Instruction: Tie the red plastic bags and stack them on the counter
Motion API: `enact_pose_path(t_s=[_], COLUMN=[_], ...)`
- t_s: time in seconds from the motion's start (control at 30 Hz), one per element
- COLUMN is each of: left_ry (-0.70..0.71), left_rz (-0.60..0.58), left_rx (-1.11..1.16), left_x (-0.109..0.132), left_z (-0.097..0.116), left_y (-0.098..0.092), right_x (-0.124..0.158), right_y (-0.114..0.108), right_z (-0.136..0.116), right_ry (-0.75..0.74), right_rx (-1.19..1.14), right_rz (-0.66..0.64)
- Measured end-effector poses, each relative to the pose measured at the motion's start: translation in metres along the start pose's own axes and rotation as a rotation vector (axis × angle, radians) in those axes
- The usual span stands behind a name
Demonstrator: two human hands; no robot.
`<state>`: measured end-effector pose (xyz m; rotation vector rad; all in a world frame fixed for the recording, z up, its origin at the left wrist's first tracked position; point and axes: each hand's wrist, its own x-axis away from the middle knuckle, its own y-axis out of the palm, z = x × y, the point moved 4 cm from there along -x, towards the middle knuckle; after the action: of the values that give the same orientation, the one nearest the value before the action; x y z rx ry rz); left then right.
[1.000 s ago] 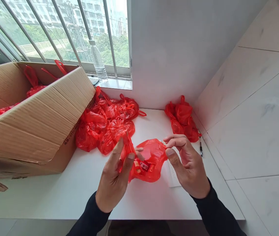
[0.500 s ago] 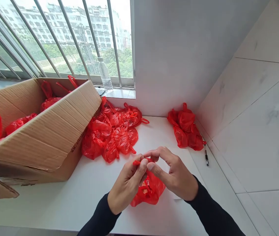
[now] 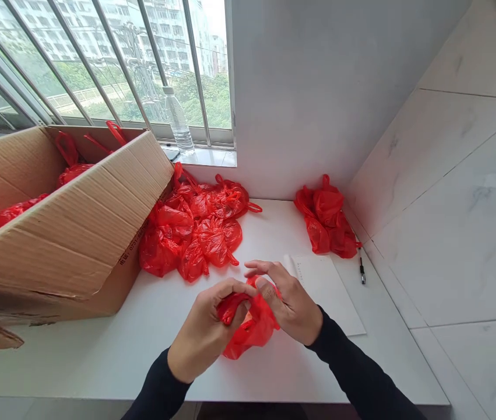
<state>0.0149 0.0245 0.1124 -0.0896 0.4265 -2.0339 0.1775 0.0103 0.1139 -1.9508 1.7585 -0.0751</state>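
A red plastic bag (image 3: 252, 338) sits on the white desk in front of me, with something orange faintly showing inside. My left hand (image 3: 213, 321) is closed on the gathered upper part of this bag, and red plastic bulges between thumb and fingers. Close against it is my right hand (image 3: 287, 300), its index finger and thumb apart above the bag's top. The right thumb tip is right by the left fingertips. Its lower fingers are partly hidden, so any contact with the plastic there is unclear.
At left stands a cardboard box (image 3: 77, 233) containing red bags. Several tied red bags (image 3: 217, 239) lie beside it. More red bags (image 3: 326, 216) rest by the right wall, near a pen (image 3: 362, 271) and paper (image 3: 330, 291). A water bottle (image 3: 178, 122) stands on the windowsill.
My right index finger and thumb have spread apart from their pinch at the bag's top. The left hand has turned, with more red plastic bunched in it. The view has shifted slightly.
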Motion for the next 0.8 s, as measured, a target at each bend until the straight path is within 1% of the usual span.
enact_pose_path(t_s=[0.07, 0.13, 0.17, 0.2, 0.23, 0.27, 0.3, 0.33, 0.37, 0.5, 0.57, 0.67, 0.73, 0.8], left_ry=[0.174, 0.364, 0.448, 0.514, 0.559, 0.582, 0.589, 0.586, 0.579, 0.557, 0.509, 0.434, 0.384, 0.303], left_rz=[0.111, 0.258, 0.325, 0.379, 0.409, 0.413, 0.395, 0.368, 0.339, 0.271, 0.256, 0.238, 0.245, 0.272], left_rx=[-0.237, -0.47, -0.56, -0.628, -0.669, -0.688, -0.696, -0.703, -0.711, -0.754, -0.779, -0.809, -0.824, -0.867], left_x=[0.003, 0.007, 0.009, 0.011, 0.011, 0.011, 0.011, 0.01, 0.009, 0.009, 0.012, 0.025, 0.04, 0.059], left_z=[-0.002, -0.006, -0.008, -0.01, -0.013, -0.016, -0.018, -0.02, -0.021, -0.024, -0.029, -0.045, -0.061, -0.079], left_y=[0.002, 0.004, 0.005, 0.006, 0.007, 0.007, 0.007, 0.008, 0.008, 0.007, 0.005, 0.001, -0.005, -0.012], right_x=[-0.003, -0.004, -0.004, -0.004, -0.003, -0.002, -0.001, -0.001, -0.001, -0.005, -0.005, 0.003, 0.014, 0.028], right_y=[0.008, 0.011, 0.014, 0.016, 0.02, 0.023, 0.025, 0.027, 0.027, 0.018, 0.013, 0.003, -0.008, -0.019], right_z=[0.013, 0.023, 0.027, 0.03, 0.032, 0.033, 0.035, 0.036, 0.038, 0.041, 0.041, 0.049, 0.063, 0.083], right_ry=[0.091, 0.174, 0.192, 0.194, 0.185, 0.171, 0.159, 0.152, 0.15, 0.176, 0.169, 0.146, 0.168, 0.233], right_rx=[-0.091, -0.164, -0.192, -0.214, -0.227, -0.229, -0.224, -0.219, -0.216, -0.168, -0.13, -0.027, 0.064, 0.116], right_rz=[-0.084, -0.108, -0.131, -0.176, -0.232, -0.285, -0.319, -0.326, -0.305, -0.106, -0.044, 0.027, 0.107, 0.18])
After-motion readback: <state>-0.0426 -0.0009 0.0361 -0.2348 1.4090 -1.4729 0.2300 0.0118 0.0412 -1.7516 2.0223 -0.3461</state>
